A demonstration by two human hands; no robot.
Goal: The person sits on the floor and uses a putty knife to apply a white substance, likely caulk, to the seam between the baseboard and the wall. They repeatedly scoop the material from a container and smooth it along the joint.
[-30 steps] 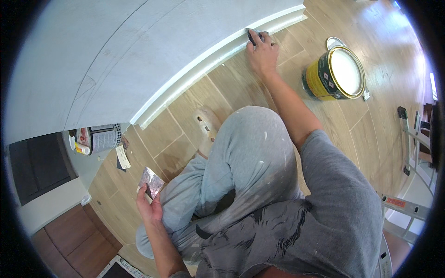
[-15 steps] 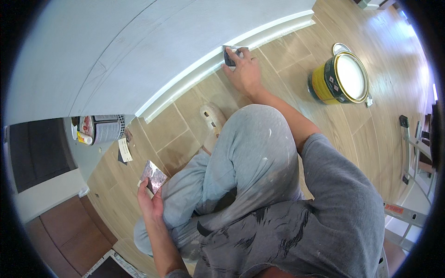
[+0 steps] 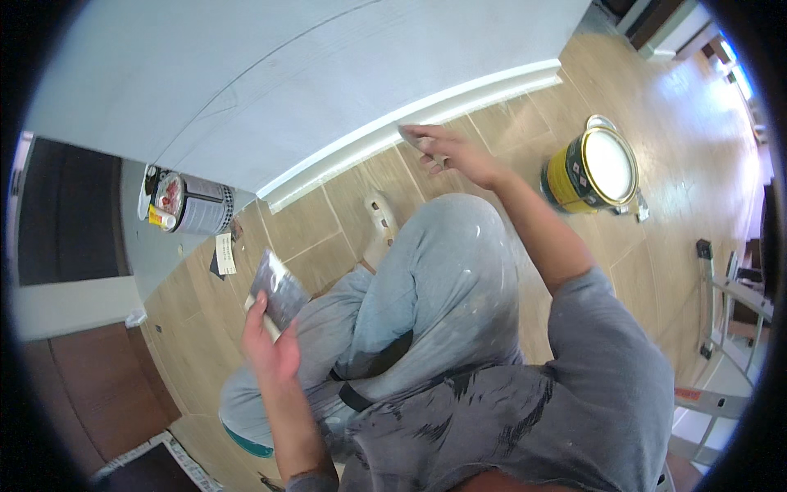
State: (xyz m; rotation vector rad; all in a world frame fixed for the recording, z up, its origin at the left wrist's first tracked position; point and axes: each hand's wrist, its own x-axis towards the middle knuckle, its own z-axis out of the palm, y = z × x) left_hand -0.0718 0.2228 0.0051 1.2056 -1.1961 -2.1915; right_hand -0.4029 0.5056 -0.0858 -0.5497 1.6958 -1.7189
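Note:
My right hand reaches forward to the white baseboard at the foot of the pale wall, gripping a small putty knife whose blade touches the trim. My left hand is low on the left beside my bent knee and holds a wide flat metal scraper with grey filler on its blade. I am crouched on the wood-look tile floor in paint-spattered grey trousers.
An open yellow tub of white filler stands on the floor to the right, its lid behind it. A grey-labelled can with small items sits at the wall's corner on the left. A metal ladder lies at the right edge.
My right hand has slid leftward along the baseboard with the putty knife. My left hand with the scraper has stayed by my knee.

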